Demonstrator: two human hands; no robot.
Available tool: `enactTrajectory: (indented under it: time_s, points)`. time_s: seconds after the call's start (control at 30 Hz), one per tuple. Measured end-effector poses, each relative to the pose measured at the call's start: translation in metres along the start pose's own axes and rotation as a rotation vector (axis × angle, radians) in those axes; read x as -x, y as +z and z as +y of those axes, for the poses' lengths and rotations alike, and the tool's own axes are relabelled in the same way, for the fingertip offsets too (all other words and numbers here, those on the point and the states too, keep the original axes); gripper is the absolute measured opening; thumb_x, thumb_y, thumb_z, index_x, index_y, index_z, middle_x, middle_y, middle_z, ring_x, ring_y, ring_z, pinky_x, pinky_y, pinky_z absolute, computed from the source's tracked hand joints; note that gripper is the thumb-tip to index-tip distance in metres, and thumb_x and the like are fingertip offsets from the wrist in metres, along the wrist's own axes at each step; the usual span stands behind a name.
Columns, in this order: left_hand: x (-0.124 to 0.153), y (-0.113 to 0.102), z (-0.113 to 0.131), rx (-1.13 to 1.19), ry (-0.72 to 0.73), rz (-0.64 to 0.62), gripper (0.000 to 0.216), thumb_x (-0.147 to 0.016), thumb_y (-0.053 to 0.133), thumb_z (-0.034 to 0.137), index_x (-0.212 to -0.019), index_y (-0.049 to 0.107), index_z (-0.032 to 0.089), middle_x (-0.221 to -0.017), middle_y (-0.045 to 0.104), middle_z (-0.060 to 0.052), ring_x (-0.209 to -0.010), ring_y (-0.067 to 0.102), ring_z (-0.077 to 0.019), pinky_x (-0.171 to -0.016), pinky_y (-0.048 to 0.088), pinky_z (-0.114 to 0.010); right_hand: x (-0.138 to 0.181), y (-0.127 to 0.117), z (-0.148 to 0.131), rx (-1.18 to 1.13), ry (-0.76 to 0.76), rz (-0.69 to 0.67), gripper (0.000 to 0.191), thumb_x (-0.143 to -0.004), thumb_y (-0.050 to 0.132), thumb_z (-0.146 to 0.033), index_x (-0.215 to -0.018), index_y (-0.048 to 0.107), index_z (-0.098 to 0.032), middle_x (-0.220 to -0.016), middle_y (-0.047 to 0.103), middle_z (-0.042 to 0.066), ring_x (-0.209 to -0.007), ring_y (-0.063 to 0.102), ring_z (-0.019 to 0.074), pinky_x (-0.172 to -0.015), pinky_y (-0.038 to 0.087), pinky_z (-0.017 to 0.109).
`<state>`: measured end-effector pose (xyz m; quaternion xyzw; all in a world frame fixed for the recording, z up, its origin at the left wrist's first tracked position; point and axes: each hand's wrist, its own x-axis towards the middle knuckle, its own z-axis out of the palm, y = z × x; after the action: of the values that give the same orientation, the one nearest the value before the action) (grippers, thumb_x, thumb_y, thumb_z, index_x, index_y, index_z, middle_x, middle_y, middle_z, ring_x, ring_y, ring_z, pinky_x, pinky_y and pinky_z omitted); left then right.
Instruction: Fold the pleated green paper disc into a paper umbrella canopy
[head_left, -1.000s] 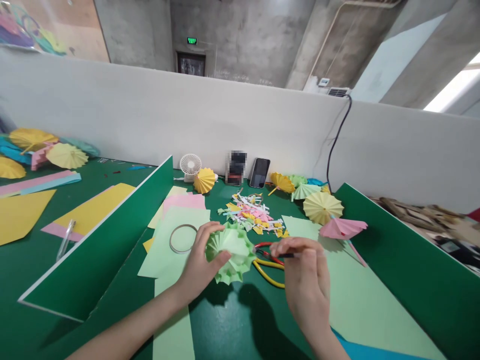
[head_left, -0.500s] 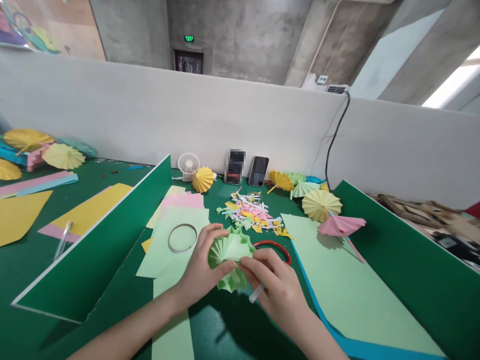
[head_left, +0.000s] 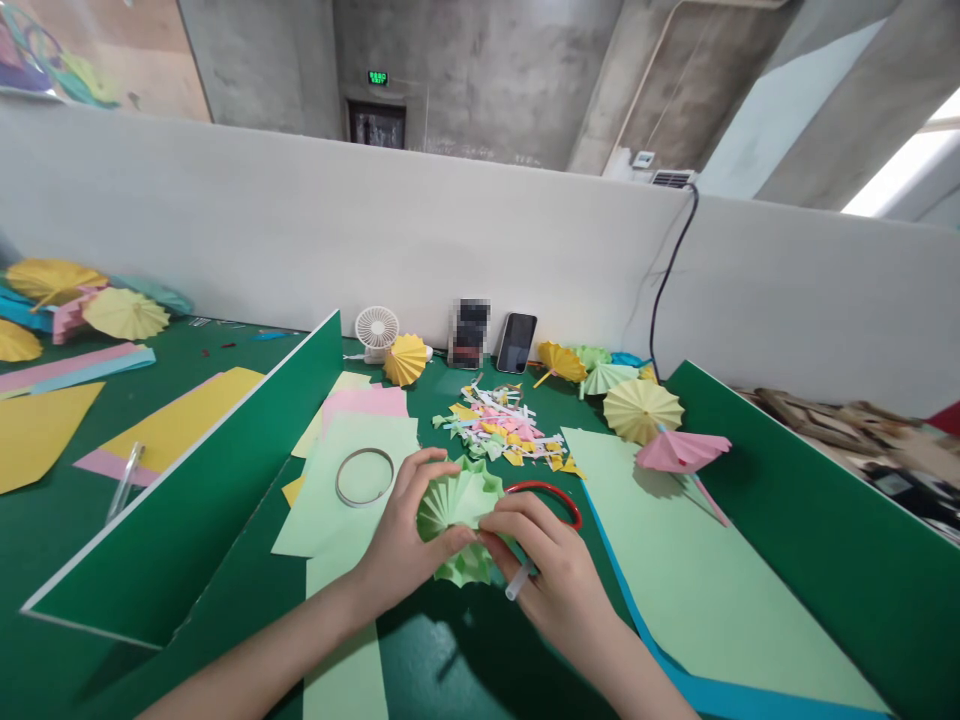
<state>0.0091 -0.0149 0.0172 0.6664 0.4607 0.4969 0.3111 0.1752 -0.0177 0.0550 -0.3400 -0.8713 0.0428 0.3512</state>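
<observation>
Fingers (head_left: pixel 420 468) over green table (head_left: pixel 480 650), grey concrete walls (head_left: pixel 480 70) behind.

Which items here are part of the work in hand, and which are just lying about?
In hand:
left hand and right hand gripping the pleated light-green paper umbrella top; clear plastic straw in the right hand.

Lying about:
tape ring, heap of paper scraps, small white fan, black phone, finished pink paper umbrella.

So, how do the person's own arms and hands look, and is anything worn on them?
Both forearms are bare as far as the picture shows, with no sleeves in view. The left hand and the right hand wear no gloves. No ring, watch or bracelet can be seen on them.
</observation>
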Motion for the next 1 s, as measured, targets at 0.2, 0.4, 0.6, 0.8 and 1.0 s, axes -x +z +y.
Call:
enactTrajectory:
  time_s: [0.2, 0.4, 0.6, 0.8, 1.0]
  points:
    - [-0.0001, 0.0004, 0.0000, -0.009, 0.015, -0.018, 0.044, -0.069, 0.060, 0.045, -0.107, 0.049, 0.025, -0.124, 0.038, -0.009, -0.119, 0.036, -0.0279, -0.098, 0.031, -0.042, -0.0008, -0.0025, -0.0013, 0.025, -0.010, -0.062, 0.015, -0.083, 0.039, -0.011, -0.083, 0.052, -0.020, -0.076, 0.058, 0.006, -0.066, 0.057, 0.0151, -0.053, 0.044, 0.024]
    - [0.0002, -0.0004, -0.0006, -0.028, 0.039, -0.036, 0.049, -0.068, 0.059, 0.051, -0.108, 0.048, 0.025, -0.125, 0.036, -0.010, -0.118, 0.036, -0.0277, -0.098, 0.032, -0.041, 0.0001, -0.0024, -0.0007, 0.044, -0.011, -0.094, 0.020, -0.079, 0.037, -0.004, -0.082, 0.050, -0.019, -0.071, 0.057, 0.005, -0.060, 0.054, 0.0148, -0.050, 0.041, 0.023]
    - [0.0007, -0.0009, -0.0020, -0.056, 0.055, -0.036, 0.050, -0.068, 0.059, 0.052, -0.108, 0.048, 0.025, -0.125, 0.036, -0.010, -0.118, 0.037, -0.0284, -0.097, 0.033, -0.040, -0.0010, -0.0039, -0.0006, 0.012, -0.012, -0.094, 0.018, -0.084, 0.040, -0.012, -0.092, 0.054, -0.019, -0.077, 0.059, 0.006, -0.064, 0.056, 0.0151, -0.053, 0.043, 0.024]
    - [0.0022, 0.0002, -0.0052, -0.089, 0.107, -0.087, 0.054, -0.068, 0.055, 0.057, -0.110, 0.047, 0.025, -0.126, 0.034, -0.010, -0.118, 0.036, -0.0273, -0.098, 0.032, -0.041, -0.0008, -0.0064, 0.0006, -0.005, -0.010, -0.136, 0.018, -0.080, 0.040, -0.007, -0.079, 0.055, -0.018, -0.074, 0.058, 0.005, -0.065, 0.055, 0.0143, -0.053, 0.042, 0.023]
    - [0.0030, -0.0006, -0.0051, -0.081, 0.104, -0.097, 0.055, -0.067, 0.052, 0.061, -0.108, 0.049, 0.023, -0.125, 0.035, -0.011, -0.117, 0.037, -0.0272, -0.097, 0.033, -0.041, -0.0012, -0.0055, -0.0004, 0.126, -0.098, -0.117, 0.025, -0.076, 0.034, -0.001, -0.079, 0.054, -0.016, -0.078, 0.057, 0.007, -0.068, 0.054, 0.0155, -0.054, 0.040, 0.023]
